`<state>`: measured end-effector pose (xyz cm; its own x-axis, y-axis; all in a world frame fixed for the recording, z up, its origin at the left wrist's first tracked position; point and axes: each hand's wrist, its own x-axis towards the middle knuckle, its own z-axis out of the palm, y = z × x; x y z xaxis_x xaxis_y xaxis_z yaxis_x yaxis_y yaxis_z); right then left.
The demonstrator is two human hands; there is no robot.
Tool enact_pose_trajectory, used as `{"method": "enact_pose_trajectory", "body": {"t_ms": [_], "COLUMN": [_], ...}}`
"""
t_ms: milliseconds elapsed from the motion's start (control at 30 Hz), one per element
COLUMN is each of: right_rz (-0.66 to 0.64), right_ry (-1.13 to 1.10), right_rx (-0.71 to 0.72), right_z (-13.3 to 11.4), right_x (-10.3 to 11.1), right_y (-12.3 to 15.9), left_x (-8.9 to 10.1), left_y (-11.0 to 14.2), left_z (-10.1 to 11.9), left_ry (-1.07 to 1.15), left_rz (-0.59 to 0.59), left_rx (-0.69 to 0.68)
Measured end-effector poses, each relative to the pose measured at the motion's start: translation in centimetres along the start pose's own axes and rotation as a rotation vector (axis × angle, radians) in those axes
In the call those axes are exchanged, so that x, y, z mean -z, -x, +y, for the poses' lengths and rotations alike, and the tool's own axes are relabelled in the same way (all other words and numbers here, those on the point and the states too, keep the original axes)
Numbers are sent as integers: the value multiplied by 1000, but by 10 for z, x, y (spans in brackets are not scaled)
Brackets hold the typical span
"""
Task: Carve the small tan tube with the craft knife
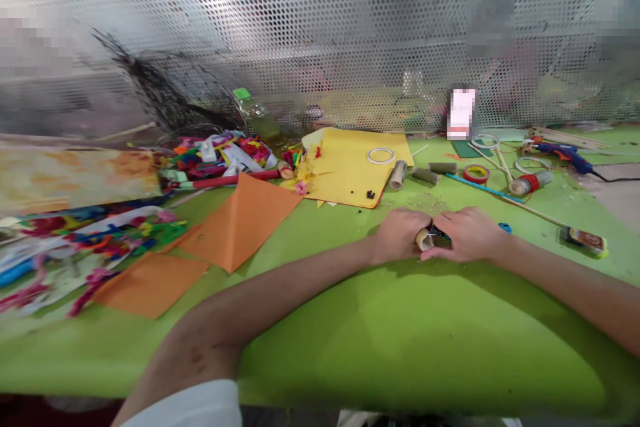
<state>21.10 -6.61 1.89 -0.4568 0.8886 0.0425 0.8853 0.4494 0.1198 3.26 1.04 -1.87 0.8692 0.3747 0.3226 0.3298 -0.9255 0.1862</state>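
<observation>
Tan tube [425, 240] fills the curled left hand [400, 235]; the right hand [473, 234] clasps a dark object [440, 236].

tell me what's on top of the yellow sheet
On the yellow sheet lie a white ring, a small red piece towards the left and a dark clump near the front edge. Anything under it is hidden.

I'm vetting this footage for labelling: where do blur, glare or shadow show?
Head view: pale glare streaks the mesh screen at upper left; head view: colourful scraps at left look soft; head view: a shadow darkens the green table below the hands; head view: the tan tube between them is small, partly covered; head view: the phone-like rectangle is pixelated.
</observation>
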Motion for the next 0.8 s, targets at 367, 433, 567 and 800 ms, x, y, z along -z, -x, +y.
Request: {"method": "enact_pose_trajectory", "body": {"t_ms": [367,433,567,800], "right_rz": [-69,-83,-107,-71], "right_ry": [-1,-3,-28,-42], "right_rx": [-36,-43,-55,-47], "right_z": [3,3,3,1], "right_x": [-2,-1,1,6], "right_y": [-1,-1,-2,0], "left_x": [0,0,1,3], "left_y": [2,1,1,1], "left_z": [1,1,3,3], "left_ry": [-28,-34,-57,-46], "left_rz": [37,45,60,25], "left_rx": [87,96,107,96]}}
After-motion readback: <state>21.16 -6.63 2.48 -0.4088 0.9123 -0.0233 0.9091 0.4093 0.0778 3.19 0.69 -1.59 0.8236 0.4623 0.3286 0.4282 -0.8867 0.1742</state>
